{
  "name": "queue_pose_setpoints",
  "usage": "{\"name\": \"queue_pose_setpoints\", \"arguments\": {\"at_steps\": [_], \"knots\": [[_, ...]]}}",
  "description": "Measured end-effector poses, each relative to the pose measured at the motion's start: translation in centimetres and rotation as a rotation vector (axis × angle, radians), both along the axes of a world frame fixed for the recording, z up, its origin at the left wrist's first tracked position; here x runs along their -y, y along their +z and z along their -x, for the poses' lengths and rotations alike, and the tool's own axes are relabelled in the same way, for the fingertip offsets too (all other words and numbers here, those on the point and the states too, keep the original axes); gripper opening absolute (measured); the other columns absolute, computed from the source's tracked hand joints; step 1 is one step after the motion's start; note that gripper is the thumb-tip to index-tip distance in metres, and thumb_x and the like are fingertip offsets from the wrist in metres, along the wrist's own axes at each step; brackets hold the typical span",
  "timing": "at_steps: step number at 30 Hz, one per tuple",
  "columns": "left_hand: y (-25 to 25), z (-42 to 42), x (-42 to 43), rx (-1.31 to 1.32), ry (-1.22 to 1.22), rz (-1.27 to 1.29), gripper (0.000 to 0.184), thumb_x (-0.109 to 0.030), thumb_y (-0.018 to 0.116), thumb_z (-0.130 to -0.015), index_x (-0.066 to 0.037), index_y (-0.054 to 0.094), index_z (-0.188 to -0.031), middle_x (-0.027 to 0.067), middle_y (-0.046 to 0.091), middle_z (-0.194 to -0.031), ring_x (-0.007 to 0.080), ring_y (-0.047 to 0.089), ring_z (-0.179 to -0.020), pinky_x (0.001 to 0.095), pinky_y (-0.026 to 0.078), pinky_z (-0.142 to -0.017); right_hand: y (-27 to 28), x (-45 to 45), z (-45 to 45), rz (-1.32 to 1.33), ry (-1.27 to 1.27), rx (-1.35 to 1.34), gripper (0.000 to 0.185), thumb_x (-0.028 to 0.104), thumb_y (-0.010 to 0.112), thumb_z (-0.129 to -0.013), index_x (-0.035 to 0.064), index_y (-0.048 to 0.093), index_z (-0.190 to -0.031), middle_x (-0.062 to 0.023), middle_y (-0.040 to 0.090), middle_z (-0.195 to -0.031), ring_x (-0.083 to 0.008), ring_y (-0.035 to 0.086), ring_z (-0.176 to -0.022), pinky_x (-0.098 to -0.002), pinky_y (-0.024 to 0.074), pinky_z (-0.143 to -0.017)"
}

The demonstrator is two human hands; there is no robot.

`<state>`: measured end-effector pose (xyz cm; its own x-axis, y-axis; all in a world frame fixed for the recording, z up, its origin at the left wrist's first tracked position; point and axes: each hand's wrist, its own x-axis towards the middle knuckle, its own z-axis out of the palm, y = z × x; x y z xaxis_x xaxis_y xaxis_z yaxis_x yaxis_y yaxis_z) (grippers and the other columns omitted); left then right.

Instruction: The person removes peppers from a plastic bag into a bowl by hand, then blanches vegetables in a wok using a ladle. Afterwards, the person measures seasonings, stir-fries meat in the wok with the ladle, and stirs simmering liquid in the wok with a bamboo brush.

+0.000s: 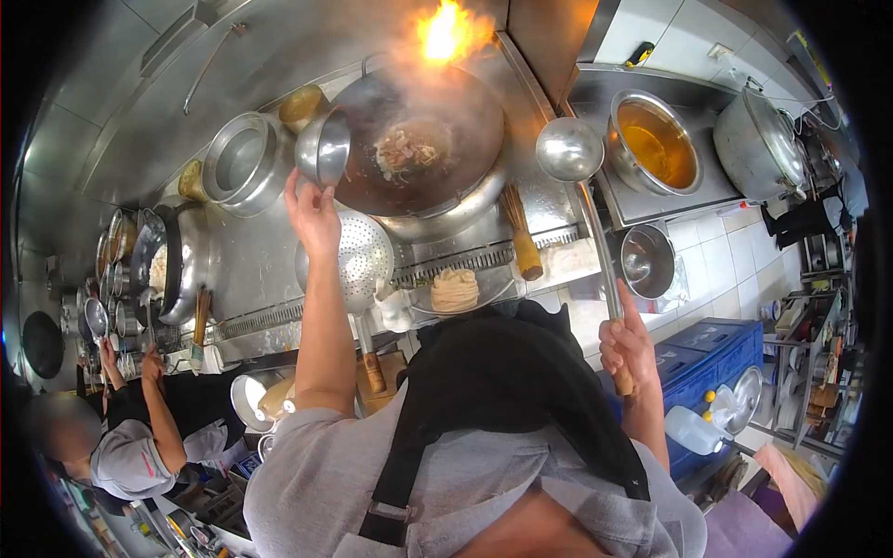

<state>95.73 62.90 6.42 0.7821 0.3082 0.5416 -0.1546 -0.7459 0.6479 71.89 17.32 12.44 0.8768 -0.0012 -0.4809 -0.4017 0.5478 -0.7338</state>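
My left hand (314, 216) grips the rim of a small steel bowl (324, 149), tilted over the left side of a dark wok (474, 116). Sliced food (409, 151) lies steaming in the wok, and a flame (444, 33) flares at its far edge. In my right hand (629, 349) is the wooden handle of a long ladle (569, 150), whose round bowl is raised right of the wok. Below my left hand rests a perforated skimmer (358, 256). A bamboo brush (523, 237) lies in front of the wok, near a folded beige bundle (455, 290) on a plate.
A steel pot of orange liquid (656, 149) stands on the right counter, beside a large lidded pot (758, 144). Nested steel basins (244, 163) sit left of the wok. Blue crates (693, 372) are at my right. Another person (139, 456) works at a wok on the left.
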Motion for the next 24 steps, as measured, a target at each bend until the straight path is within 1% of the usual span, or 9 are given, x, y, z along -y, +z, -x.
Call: {"name": "queue_pose_setpoints", "arguments": {"at_steps": [4,6,12,15,16,18,21,22,24], "knots": [[-0.6,-0.5,1.5,0.131,-0.007,-0.084,0.021,0.0,0.072,-0.081,-0.001,0.051,-0.074,0.0206,0.049,-0.138,0.0332,0.059,-0.107,0.0389,0.049,-0.078,1.9,2.5,-2.2,0.07,0.137,-0.047,0.078,0.003,0.052,-0.092,0.024,0.017,-0.158,-0.0035,0.047,-0.075,-0.0062,0.04,-0.043,-0.0198,0.0364,-0.039],[0.0,0.3,2.4,-0.001,0.062,0.066,0.02,0.001,0.072,-0.08,-0.001,0.053,-0.074,0.0209,0.051,-0.136,0.0336,0.059,-0.105,0.0407,0.048,-0.08,2.3,4.0,-3.8,0.073,0.228,-0.035,0.079,0.002,0.052,-0.091,0.0248,0.017,-0.158,-0.0036,0.047,-0.074,-0.0065,0.039,-0.043,-0.0205,0.0365,-0.039],[-1.7,1.9,4.5,0.044,0.255,-0.044,0.02,-0.001,0.072,-0.082,-0.001,0.054,-0.075,0.0206,0.053,-0.134,0.033,0.06,-0.107,0.0409,0.05,-0.083,-0.8,5.9,-11.4,0.091,0.61,0.114,0.08,0.003,0.053,-0.094,0.0249,0.011,-0.159,-0.0017,0.047,-0.069,-0.0105,0.044,-0.044,-0.0275,0.0412,-0.041],[-3.5,1.8,4.5,0.138,0.289,0.322,0.024,-0.004,0.07,-0.089,-0.003,0.048,-0.08,0.0129,0.06,-0.119,0.0215,0.064,-0.097,0.0338,0.06,-0.077,-3.6,4.2,-17.1,0.185,0.762,0.159,0.08,0.002,0.052,-0.093,0.0246,0.012,-0.159,-0.0003,0.044,-0.066,-0.0101,0.045,-0.045,-0.0276,0.0412,-0.041],[-3.0,2.6,4.9,0.139,0.316,0.316,0.024,-0.004,0.07,-0.089,-0.003,0.048,-0.08,0.0129,0.06,-0.119,0.0215,0.064,-0.097,0.0338,0.06,-0.077,-4.4,3.4,-19.2,0.37,0.84,0.221,0.08,0.003,0.052,-0.093,0.0236,0.011,-0.159,-0.0032,0.047,-0.065,-0.0141,0.048,-0.045,-0.0306,0.0426,-0.043],[-1.0,4.8,6.2,0.135,0.214,0.674,0.021,-0.001,0.067,-0.091,-0.004,0.047,-0.083,0.0086,0.061,-0.111,0.0203,0.065,-0.092,0.0344,0.06,-0.077,-5.7,2.8,-20.4,0.549,0.951,0.297,0.08,0.003,0.052,-0.093,0.0226,0.01,-0.158,-0.006,0.05,-0.065,-0.0181,0.051,-0.045,-0.0336,0.044,-0.045],[1.4,11.2,7.0,0.207,0.281,0.727,0.018,-0.001,0.065,-0.092,-0.004,0.048,-0.085,0.0088,0.059,-0.112,0.0186,0.065,-0.089,0.034,0.059,-0.078,-8.3,2.6,-21.5,1.052,0.853,0.686,0.082,0.009,0.054,-0.092,0.0207,0.008,-0.158,-0.0221,0.064,-0.076,-0.0397,0.063,-0.068,-0.0464,0.0488,-0.066],[1.6,14.2,6.6,0.237,0.269,0.776,0.017,-0.001,0.066,-0.092,-0.002,0.049,-0.086,0.0115,0.058,-0.118,0.0191,0.065,-0.091,0.0335,0.059,-0.079,-9.8,3.2,-21.4,1.089,0.842,0.696,0.082,0.009,0.055,-0.092,0.0216,0.008,-0.158,-0.0209,0.063,-0.075,-0.0398,0.064,-0.07,-0.0469,0.0489,-0.068],[2.3,21.5,6.6,0.23,0.334,0.789,0.013,-0.006,0.06,-0.097,-0.004,0.05,-0.089,0.0083,0.064,-0.096,0.0176,0.067,-0.087,0.0346,0.06,-0.077,-12.8,4.5,-20.9,1.066,0.822,0.72,0.084,0.008,0.055,-0.091,0.0234,0.007,-0.158,-0.0176,0.062,-0.07,-0.0349,0.064,-0.067,-0.0449,0.0491,-0.065]]}}
